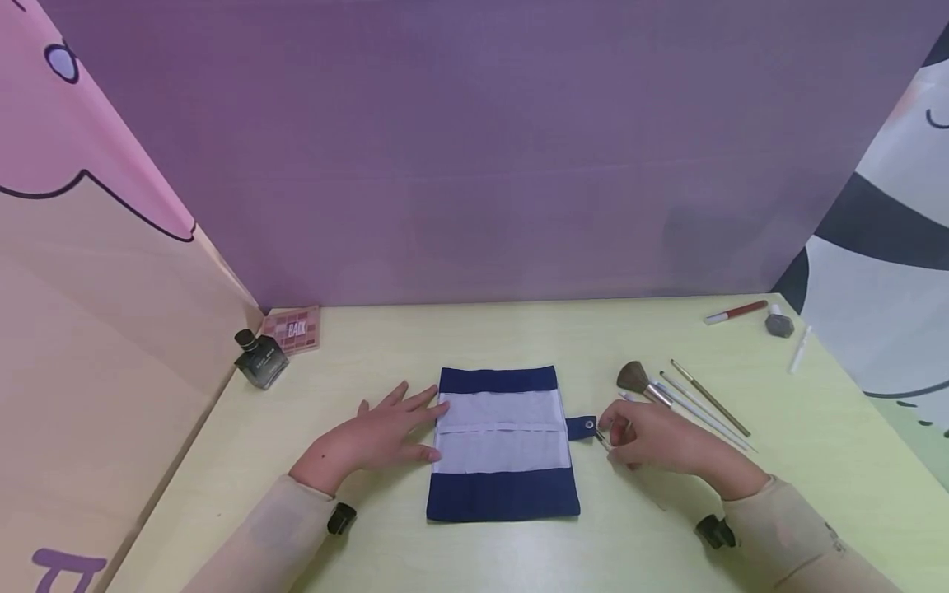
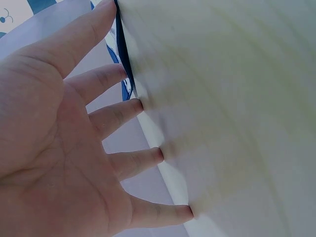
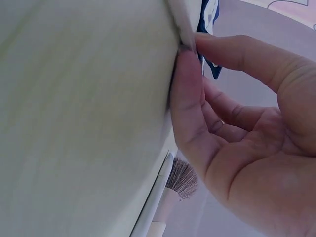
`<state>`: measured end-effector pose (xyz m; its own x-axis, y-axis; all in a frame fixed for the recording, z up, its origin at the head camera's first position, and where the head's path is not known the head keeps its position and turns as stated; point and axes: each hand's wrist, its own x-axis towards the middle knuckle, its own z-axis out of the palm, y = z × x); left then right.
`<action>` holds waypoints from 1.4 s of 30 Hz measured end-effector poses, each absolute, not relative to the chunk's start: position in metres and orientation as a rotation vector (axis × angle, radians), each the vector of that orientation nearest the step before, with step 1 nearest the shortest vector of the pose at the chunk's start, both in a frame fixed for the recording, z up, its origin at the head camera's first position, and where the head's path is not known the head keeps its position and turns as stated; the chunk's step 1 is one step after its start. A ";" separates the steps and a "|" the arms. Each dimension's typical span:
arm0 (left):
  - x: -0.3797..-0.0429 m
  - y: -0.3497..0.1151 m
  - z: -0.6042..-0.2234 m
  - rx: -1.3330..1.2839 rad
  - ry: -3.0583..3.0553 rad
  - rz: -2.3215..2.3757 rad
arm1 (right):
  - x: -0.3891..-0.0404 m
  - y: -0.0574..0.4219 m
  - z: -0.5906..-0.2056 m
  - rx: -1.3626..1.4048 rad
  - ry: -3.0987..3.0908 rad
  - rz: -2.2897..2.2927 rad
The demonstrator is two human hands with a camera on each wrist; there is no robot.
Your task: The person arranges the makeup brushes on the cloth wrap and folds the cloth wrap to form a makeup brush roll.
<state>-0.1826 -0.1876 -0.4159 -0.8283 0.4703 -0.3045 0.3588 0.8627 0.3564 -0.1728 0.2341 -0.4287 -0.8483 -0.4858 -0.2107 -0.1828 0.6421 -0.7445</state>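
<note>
An unfolded navy and light grey brush roll (image 1: 502, 494) lies flat in the middle of the table, its snap tab sticking out to the right. Fingers spread, my left hand (image 1: 378, 436) rests at the roll's left edge, fingertips touching its border and the table. Beside the tab, my right hand (image 1: 652, 436) pinches a slim makeup brush (image 1: 602, 441) between thumb and forefinger, low over the table. Part of that brush is hidden by the fingers. Behind the right hand lie a fluffy makeup brush (image 1: 633, 377) and several thin brushes (image 1: 710, 397).
A dark glass bottle (image 1: 263, 362) and a pink palette (image 1: 304, 329) stand at the back left. Toward the back right are a red and white tube (image 1: 737, 311), a small dark bottle (image 1: 779, 324) and a white stick (image 1: 800, 350). A purple curtain (image 1: 519, 165) closes off the back.
</note>
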 end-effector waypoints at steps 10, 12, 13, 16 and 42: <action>-0.182 -0.188 -0.413 0.618 2.640 0.417 | -0.170 0.223 -0.422 -0.498 2.614 -0.868; -0.183 -0.188 -0.413 0.615 2.641 0.412 | -0.170 0.221 -0.421 -0.489 2.643 -0.828; -0.183 -0.188 -0.413 0.617 2.641 0.410 | -0.170 0.220 -0.421 -0.491 2.658 -0.808; -0.183 -0.189 -0.414 0.617 2.641 0.406 | -0.171 0.220 -0.423 -0.509 2.684 -0.769; -0.181 -0.189 -0.416 0.604 2.655 0.418 | -0.213 0.226 -0.374 -0.458 2.316 -1.311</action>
